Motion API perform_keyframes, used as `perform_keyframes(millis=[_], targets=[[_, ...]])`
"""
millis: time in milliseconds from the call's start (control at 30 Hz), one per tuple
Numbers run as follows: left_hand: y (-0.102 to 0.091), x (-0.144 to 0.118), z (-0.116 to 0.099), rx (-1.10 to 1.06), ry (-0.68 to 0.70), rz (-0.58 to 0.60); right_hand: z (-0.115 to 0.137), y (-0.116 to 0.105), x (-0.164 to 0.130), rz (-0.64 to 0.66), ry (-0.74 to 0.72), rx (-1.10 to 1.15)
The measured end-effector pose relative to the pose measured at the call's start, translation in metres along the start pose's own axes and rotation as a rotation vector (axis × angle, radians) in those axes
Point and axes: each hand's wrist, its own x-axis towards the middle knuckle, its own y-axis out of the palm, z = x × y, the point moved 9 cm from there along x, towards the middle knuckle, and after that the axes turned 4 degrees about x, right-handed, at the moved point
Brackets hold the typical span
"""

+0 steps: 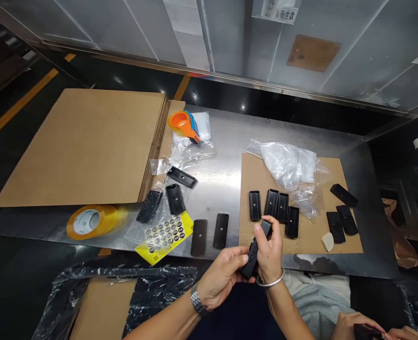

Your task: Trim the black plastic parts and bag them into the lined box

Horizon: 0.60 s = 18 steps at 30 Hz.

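Note:
I hold a long black plastic case (254,250) with raised lettering that reads "OSCH" where it shows, tilted above the table's front edge. My left hand (221,276), with a metal watch at its wrist, grips the lower end between thumb and fingers. Around the upper end is my right hand (271,243), with a silver bangle on the wrist. Just beyond it, several open black plastic shells (282,208) lie on a flat cardboard sheet (310,243). Two more black shells, a near one (199,237) and another (221,230), rest on the metal to the left.
Stacked cardboard (85,146) covers the table's left. Near it are a tape roll (86,222), an orange tape dispenser (185,123) and a yellow sticker sheet (164,236). Clear plastic bags (288,163) lie at the back. Another person's hands (357,326) hold something dark at lower right.

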Motion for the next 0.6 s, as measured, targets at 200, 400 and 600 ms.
perform_keyframes(millis=[200,400,600], targets=[[-0.031,0.010,-0.013,0.349,0.211,-0.125,-0.025,0.026,0.005,0.049,-0.022,-0.049],[-0.134,0.048,-0.031,0.496,0.336,-0.555,-0.064,0.023,0.048,0.072,-0.040,-0.135],[-0.206,0.100,-0.070,0.927,0.262,-0.886,-0.068,-0.072,0.163,-0.269,-0.123,-0.413]])
